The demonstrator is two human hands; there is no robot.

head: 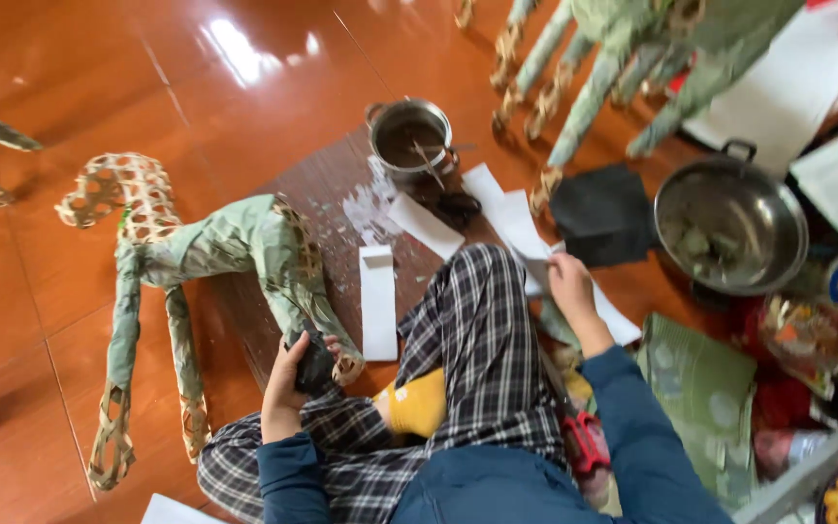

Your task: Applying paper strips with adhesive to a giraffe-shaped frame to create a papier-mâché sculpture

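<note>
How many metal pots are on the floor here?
2: a small pot near the top middle on the dark board, and a larger pot at right. Clutter at right may hide others.

upper animal frame [632, 58]: cut by top edge | pot contents [720, 243]: blurred

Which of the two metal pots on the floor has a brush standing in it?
The small pot at the top of the dark board, holding dark liquid and a brush. The larger pot near the right hand holds only scraps.

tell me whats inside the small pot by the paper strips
The small pot holds a dark liquid or paste with a stick-like tool leaning out over its rim; its bottom is hidden.
</note>
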